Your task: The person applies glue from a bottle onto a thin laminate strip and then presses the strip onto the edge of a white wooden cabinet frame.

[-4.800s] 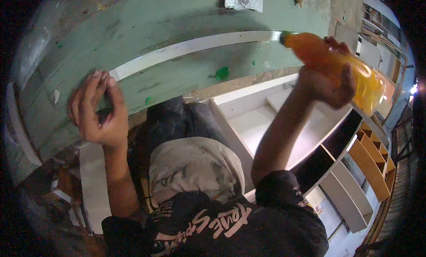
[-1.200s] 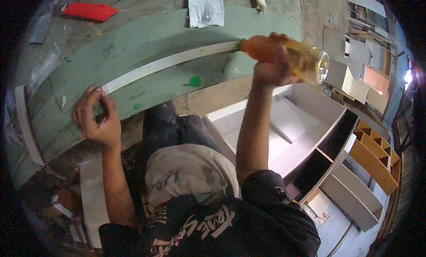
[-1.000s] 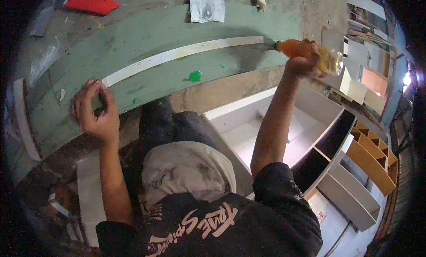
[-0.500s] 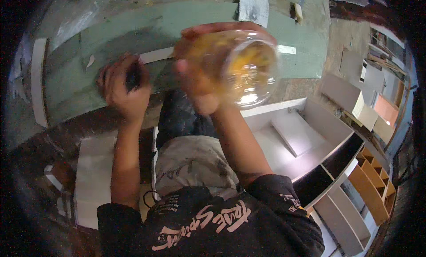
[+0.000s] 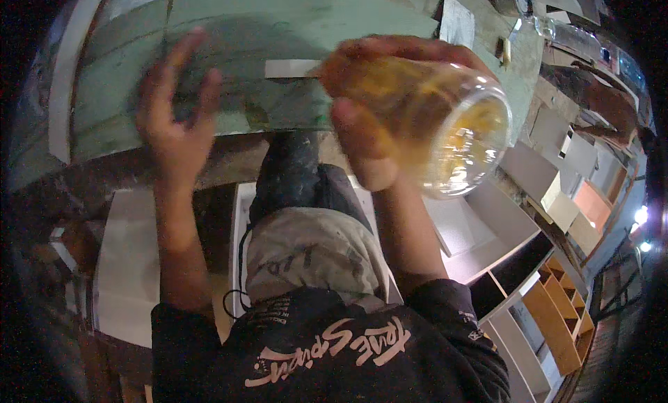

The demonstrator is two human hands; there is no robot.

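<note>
My right hand (image 5: 365,142) is wrapped round a clear plastic jar (image 5: 470,138) with yellow-orange contents. The jar is tilted, its round clear end turned to the right and toward me. What the contents are cannot be made out, and the jar's other end is hidden in my grip. Off to the left, my left hand (image 5: 177,114) is raised with thumb and fingers apart, blurred and holding nothing. Both hands are over the near part of a green work surface (image 5: 243,27). A white strip (image 5: 289,69) lies on it between the hands, partly hidden behind the right one.
A white raised edge (image 5: 69,83) bounds the green surface at left. White panels (image 5: 125,257) stand low left. To the right are an open white cabinet box (image 5: 501,222) and a brown compartment rack (image 5: 557,319). A grey-white sheet (image 5: 457,20) lies at the back.
The jar and my right hand have moved right in the view. My left hand has gone from curled to spread fingers. The view has shifted, showing more at the far right.
</note>
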